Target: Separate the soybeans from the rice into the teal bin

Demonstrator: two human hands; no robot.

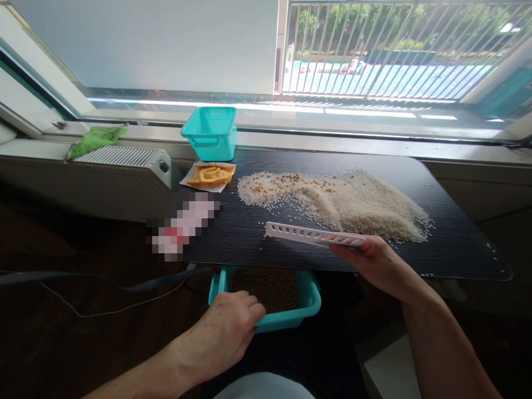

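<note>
My right hand (376,263) grips the right end of a flat white slotted plastic piece (299,233). The piece is seen nearly edge-on, just above the table's near side, in front of a spread heap of white rice-like grains (366,202). Small yellow-brown beans (291,180) are scattered on the heap's left part. Below the table edge, a teal plastic bin (286,320) holds many brownish beans (270,288). My left hand (236,321) is closed over the bin's near left rim, its fingertips partly hidden.
The dark table (245,238) has a rounded right end. At its back left stand another teal bin (211,138) and yellow-orange food on white paper (211,175), near a blurred-out pinkish item (187,224). A green cloth (97,139) lies on the radiator (124,158). The window is behind.
</note>
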